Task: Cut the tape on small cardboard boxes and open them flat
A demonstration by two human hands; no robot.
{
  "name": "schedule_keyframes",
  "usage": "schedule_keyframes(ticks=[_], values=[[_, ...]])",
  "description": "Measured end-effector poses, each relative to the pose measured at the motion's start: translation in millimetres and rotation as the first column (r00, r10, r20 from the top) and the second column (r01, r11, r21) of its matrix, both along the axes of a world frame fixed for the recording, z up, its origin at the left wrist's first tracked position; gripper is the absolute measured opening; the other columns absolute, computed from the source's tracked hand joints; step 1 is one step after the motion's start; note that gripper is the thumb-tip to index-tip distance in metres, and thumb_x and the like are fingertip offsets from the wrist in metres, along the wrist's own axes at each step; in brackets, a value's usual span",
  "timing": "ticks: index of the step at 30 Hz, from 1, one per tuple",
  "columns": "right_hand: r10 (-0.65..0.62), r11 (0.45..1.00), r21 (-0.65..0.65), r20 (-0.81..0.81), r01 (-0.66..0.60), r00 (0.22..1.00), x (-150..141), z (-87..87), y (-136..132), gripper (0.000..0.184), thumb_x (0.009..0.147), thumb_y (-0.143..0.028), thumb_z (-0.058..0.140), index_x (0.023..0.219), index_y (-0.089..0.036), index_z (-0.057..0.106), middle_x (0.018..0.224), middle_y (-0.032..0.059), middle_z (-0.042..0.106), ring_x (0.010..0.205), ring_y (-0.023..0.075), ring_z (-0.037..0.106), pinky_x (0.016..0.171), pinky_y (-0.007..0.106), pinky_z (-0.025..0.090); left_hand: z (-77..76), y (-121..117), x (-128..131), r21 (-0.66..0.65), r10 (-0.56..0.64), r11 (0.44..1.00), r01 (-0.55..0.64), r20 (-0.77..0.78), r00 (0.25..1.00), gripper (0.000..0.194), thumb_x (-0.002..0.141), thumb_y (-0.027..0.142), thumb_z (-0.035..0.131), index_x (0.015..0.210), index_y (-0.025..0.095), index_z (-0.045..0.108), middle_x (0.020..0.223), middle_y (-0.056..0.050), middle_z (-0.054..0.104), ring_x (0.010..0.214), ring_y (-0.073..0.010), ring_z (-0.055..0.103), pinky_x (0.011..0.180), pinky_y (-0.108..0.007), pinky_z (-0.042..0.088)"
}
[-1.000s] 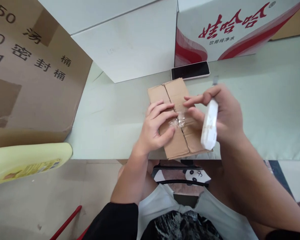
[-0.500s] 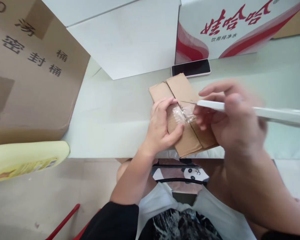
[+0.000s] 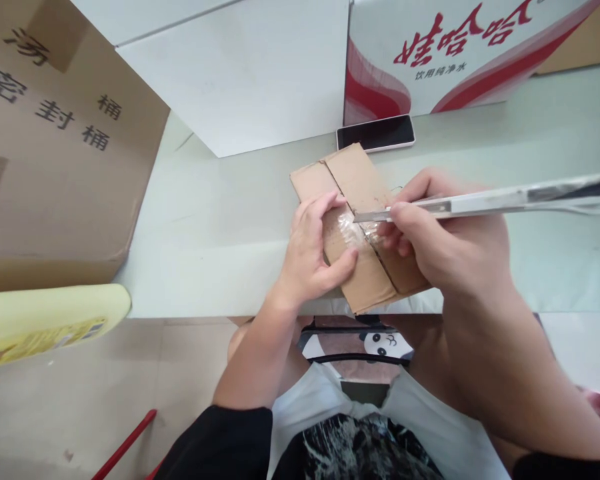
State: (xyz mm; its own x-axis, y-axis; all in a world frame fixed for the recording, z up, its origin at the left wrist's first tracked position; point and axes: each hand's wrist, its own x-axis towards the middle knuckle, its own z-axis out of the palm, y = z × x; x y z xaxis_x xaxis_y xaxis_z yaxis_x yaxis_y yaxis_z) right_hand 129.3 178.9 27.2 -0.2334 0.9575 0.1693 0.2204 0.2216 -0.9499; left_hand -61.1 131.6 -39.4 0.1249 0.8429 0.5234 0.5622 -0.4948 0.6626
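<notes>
A small brown cardboard box (image 3: 373, 277) lies at a slant on the table near its front edge. Clear tape (image 3: 349, 228), wrinkled and torn-looking, crosses the seam between its two flaps. My left hand (image 3: 307, 250) grips the box's left side, thumb and fingers spread around it. In my right hand (image 3: 463, 250) is a utility knife (image 3: 505, 199), its handle pointing right. The knife's blade tip is at the tape beside the seam, just right of my left fingers. My right fingertips rest close to the box top and hide part of its right side.
Behind the box lies a phone (image 3: 376, 133), against a white box (image 3: 260, 80) and a red-and-white carton (image 3: 450, 67). A large cardboard carton (image 3: 75, 180) stands at the left, with a pale yellow bottle (image 3: 55, 320) in front. The table edge (image 3: 205, 316) runs close to me.
My right hand has turned the knife, so its flat side shows and the blade has come down onto the tape near the seam. The whole view has shifted slightly; my left hand keeps its grip.
</notes>
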Motion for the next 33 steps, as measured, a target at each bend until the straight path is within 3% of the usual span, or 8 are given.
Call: schedule_keyframes(ticks=[3,7,12,23,33], values=[[-0.029,0.996,0.085,0.041,0.026,0.999,-2,0.6,1,0.014,0.085,-0.023,0.064,0.072,-0.025,0.059,0.057,-0.0046,0.058,0.051,0.0125,0.049,0.051,0.03,0.04,0.1,0,0,-0.006,0.002,1.0,-0.002,-0.003,1.0,0.069,0.096,0.054,0.06,0.154,0.03,0.032,0.142,-0.012,0.058,0.137,-0.0314,0.052,0.118,-0.051,0.041],[0.008,0.996,0.09,0.088,-0.016,0.996,-2,3.9,3,0.003,0.084,-0.024,0.062,0.081,-0.025,0.063,0.06,-0.0054,0.06,0.051,0.0117,0.05,0.051,0.029,0.039,-0.7,0,0,0.001,0.004,1.0,-0.004,0.006,1.0,0.068,0.096,0.053,0.06,0.154,0.029,0.033,0.141,-0.012,0.058,0.135,-0.0304,0.053,0.118,-0.05,0.041],[0.054,0.998,0.014,0.154,-0.057,0.987,6,5.6,5,0.007,0.085,-0.026,0.063,0.08,-0.023,0.066,0.061,-0.0027,0.061,0.062,0.0156,0.061,0.059,0.031,0.044,-4.8,3,0,0.067,-0.001,0.998,0.0,0.013,1.0,0.07,0.094,0.053,0.062,0.153,0.027,0.036,0.138,-0.012,0.06,0.133,-0.0302,0.054,0.117,-0.05,0.042],[0.01,0.976,0.199,0.356,-0.087,0.934,3,3.2,5,0.007,0.084,-0.023,0.061,0.083,-0.025,0.068,0.077,0.0027,0.075,0.065,0.0179,0.066,0.063,0.033,0.047,-8.2,5,-1,0.086,-0.011,0.996,0.011,-0.004,1.0,0.068,0.095,0.054,0.059,0.153,0.026,0.036,0.137,-0.012,0.059,0.135,-0.0322,0.052,0.116,-0.054,0.044],[0.063,0.96,0.215,0.453,-0.178,0.889,3,2.2,7,0.009,0.084,-0.021,0.061,0.081,-0.026,0.068,0.077,0.002,0.076,0.065,0.019,0.067,0.062,0.033,0.045,-8.1,5,-1,0.092,-0.011,0.996,0.011,-0.003,1.0,0.067,0.096,0.054,0.058,0.153,0.026,0.036,0.138,-0.012,0.059,0.135,-0.0316,0.051,0.117,-0.052,0.043]])
